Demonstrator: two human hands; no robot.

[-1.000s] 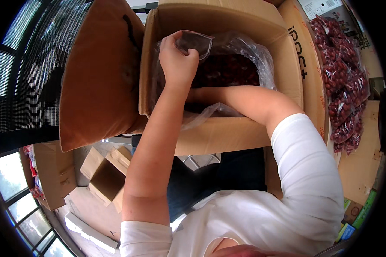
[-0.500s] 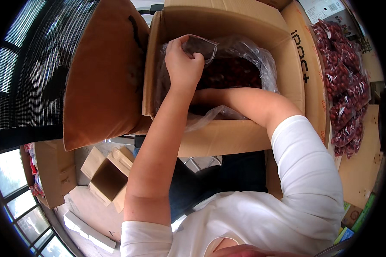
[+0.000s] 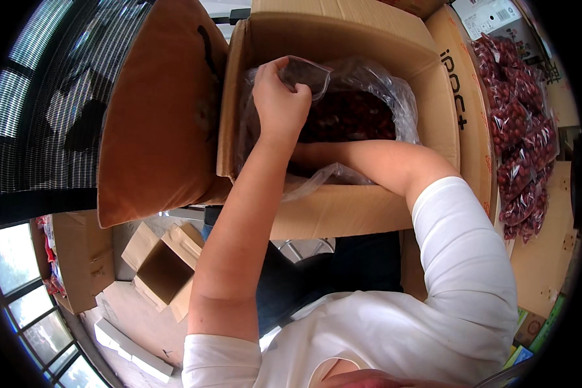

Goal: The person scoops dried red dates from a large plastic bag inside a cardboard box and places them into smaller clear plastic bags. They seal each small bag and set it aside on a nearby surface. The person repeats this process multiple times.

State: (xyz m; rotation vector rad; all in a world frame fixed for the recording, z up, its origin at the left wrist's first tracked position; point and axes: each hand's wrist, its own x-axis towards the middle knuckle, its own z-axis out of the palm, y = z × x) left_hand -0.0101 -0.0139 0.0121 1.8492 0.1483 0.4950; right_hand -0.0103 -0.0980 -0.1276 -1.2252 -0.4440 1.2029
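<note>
A large open cardboard box (image 3: pixel 343 213) stands before me, lined with a clear plastic liner (image 3: pixel 404 103). Dark red dates or jujubes (image 3: pixel 349 116) lie heaped inside it. Over the box's left part, my left hand (image 3: pixel 281 97) is closed on the edge of a small clear plastic bag (image 3: pixel 310 76), its mouth held up. My right forearm (image 3: pixel 368 155) reaches in from the right, low inside the box. Behind my left wrist and in shadow, my right hand's fingers are hidden, so what they touch cannot be seen.
An orange-brown cushion (image 3: pixel 161 123) leans against the box's left side. At the right, several filled bags of red fruit (image 3: pixel 517 129) lie on cardboard. On the floor at lower left stand an open small carton (image 3: pixel 168 271) and a white foam strip (image 3: pixel 132 349).
Both hands keep nearly the same pose. The whole view has shifted slightly, and the right forearm sits a touch lower in the picture. The left hand still grips the bag.
</note>
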